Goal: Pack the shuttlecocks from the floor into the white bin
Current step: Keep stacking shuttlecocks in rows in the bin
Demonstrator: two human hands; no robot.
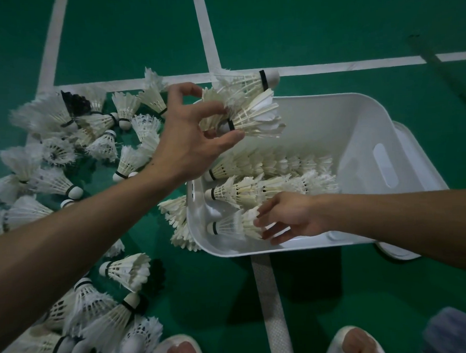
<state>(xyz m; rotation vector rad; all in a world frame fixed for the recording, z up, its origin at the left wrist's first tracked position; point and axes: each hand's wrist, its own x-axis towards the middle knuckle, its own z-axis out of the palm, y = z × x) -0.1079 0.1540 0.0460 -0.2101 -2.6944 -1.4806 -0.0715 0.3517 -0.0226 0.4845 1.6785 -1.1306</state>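
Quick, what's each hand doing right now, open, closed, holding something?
Left hand: pinching a bunch of shuttlecocks over the white bin.
Right hand: touching a shuttlecock in the bin; grip cannot be told.

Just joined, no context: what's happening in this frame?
A person is packing feather shuttlecocks into a white bin on a green court floor. The left hand grips a cluster of shuttlecocks above the bin's far-left corner. The right hand, inside the bin, holds a single shuttlecock by its feathers, next to two nested rows already laid down. Many loose shuttlecocks lie on the floor to the left.
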